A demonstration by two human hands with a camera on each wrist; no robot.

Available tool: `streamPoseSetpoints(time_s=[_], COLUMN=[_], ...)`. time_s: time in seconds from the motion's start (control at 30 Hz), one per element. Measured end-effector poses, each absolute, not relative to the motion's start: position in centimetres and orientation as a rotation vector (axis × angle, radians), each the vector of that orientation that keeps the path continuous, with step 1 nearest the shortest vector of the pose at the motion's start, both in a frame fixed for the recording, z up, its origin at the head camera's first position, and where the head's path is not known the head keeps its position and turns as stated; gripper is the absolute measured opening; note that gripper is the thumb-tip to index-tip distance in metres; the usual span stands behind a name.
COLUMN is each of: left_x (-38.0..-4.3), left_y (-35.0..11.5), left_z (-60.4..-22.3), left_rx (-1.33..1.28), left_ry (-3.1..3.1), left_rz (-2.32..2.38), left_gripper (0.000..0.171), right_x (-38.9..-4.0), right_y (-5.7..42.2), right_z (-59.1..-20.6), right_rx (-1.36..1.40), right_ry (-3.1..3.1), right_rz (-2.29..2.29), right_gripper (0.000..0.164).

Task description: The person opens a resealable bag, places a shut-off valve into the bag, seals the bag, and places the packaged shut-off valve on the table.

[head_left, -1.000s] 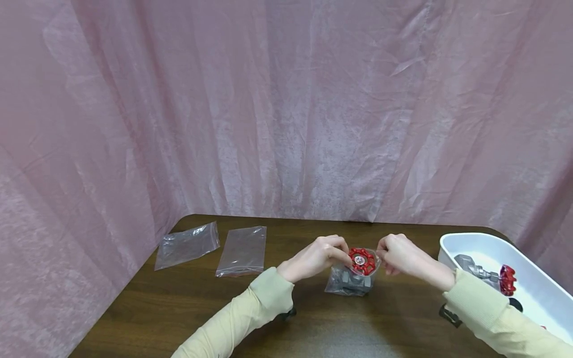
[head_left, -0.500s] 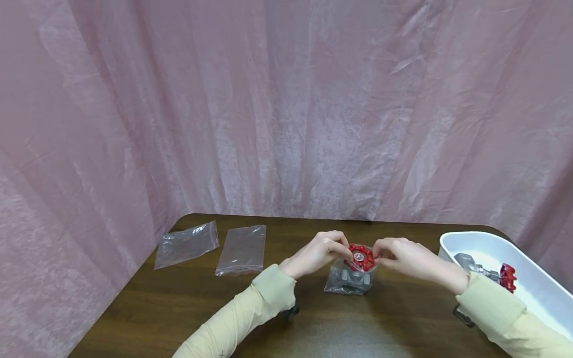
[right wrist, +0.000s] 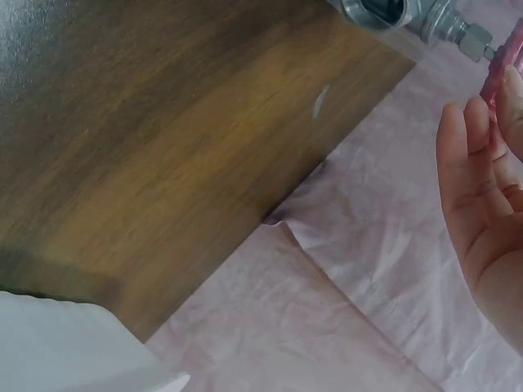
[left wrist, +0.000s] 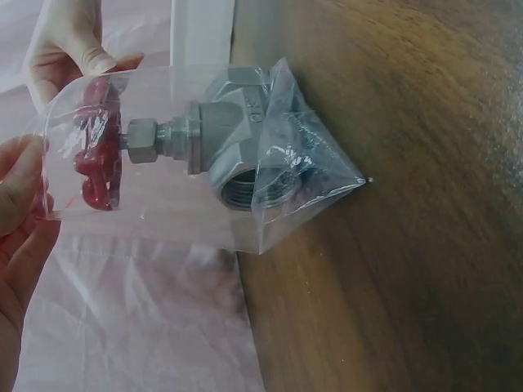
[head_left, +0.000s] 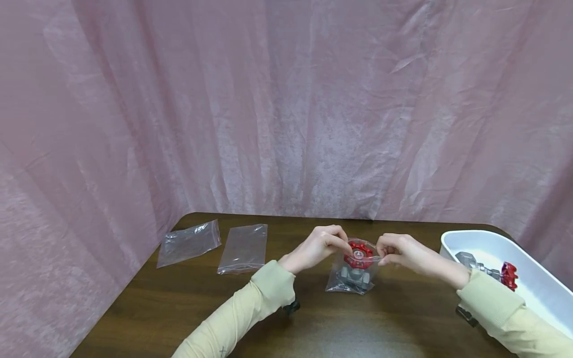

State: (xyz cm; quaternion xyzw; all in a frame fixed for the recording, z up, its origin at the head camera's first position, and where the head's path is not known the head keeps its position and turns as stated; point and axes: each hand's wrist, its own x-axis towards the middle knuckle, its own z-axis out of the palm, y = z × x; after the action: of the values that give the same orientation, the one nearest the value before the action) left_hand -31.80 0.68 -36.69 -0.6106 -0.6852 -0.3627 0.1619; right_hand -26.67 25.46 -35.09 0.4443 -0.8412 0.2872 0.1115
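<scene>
A metal valve (left wrist: 233,135) with a red handwheel (head_left: 358,254) stands upright inside a clear zip bag (head_left: 336,278), wheel near the bag's mouth. My left hand (head_left: 319,248) pinches the left edge of the mouth between thumb and fingers. On the opposite edge, my right hand (head_left: 405,253) pinches the plastic, its fingertips beside the wheel. The left wrist view shows the bag drawn up around the whole valve, with its bottom corners folded near the wood. In the right wrist view the valve is cut off at the top corner.
Two flat clear zip bags, a left one (head_left: 189,243) and a right one (head_left: 243,248), lie on the brown table (head_left: 147,318). A white tray (head_left: 543,278) at the right holds another valve (head_left: 481,269) with a red wheel. Pink curtain (head_left: 286,109) hangs behind the table.
My right hand has come to the bag's right edge and taken hold of it. The bag's mouth has risen around the red wheel, its rim now stretched between both hands.
</scene>
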Motion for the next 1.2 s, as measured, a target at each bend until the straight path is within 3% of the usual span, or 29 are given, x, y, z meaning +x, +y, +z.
streamPoseSetpoints(time_s=[0.73,1.2], left_x=[-31.0,-31.3], left_y=[-0.9,-1.3], left_z=[-33.8,-34.2], left_rx=[-1.712,-1.702], left_ry=[-1.847,-1.895], left_rz=[-1.109,-0.942], left_gripper=[0.016,0.012], right_x=[-26.3,-26.0], right_y=[24.8,24.7], right_z=[-31.3,-31.3], right_rx=[1.109,1.147], right_ry=[-2.496,-2.423], right_rz=[0.733,0.720], right_gripper=[0.017,0.028])
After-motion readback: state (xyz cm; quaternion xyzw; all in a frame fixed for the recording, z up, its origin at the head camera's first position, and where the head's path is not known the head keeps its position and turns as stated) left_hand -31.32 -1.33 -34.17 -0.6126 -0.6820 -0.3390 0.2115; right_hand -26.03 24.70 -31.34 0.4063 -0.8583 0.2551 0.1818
